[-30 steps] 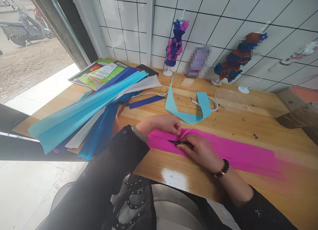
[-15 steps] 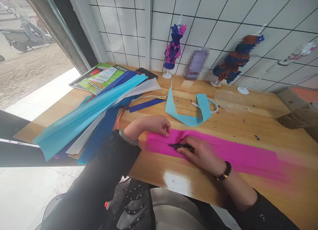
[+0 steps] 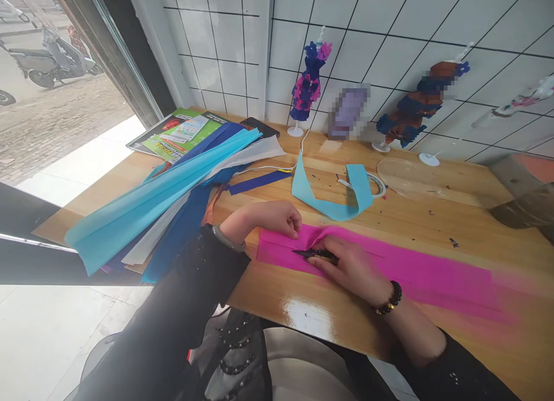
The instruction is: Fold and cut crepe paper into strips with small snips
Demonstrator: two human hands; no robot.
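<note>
A long strip of bright pink crepe paper (image 3: 424, 271) lies across the wooden table in front of me. My left hand (image 3: 281, 219) is closed in a pinch on the paper's upper edge near its left end. In my right hand (image 3: 352, 268) is a pair of black scissors (image 3: 315, 254), pointing left over the pink paper. Their handles are hidden in my palm. Next to the blades the paper bulges up in a fold, and a thin line, perhaps a slit, shows to the right of my knuckles.
Blue, white and navy paper sheets (image 3: 168, 187) are piled at left, beside green-covered booklets (image 3: 177, 132). Behind the pink paper lie a light blue strip (image 3: 329, 208), a tape roll (image 3: 378, 184) and a clear round lid (image 3: 407, 179). Decorated paper figures (image 3: 306, 86) stand along the tiled wall.
The camera view has shifted slightly, so the background sits a little farther right. Both hands, the scissors and the pink paper keep nearly the same arrangement.
</note>
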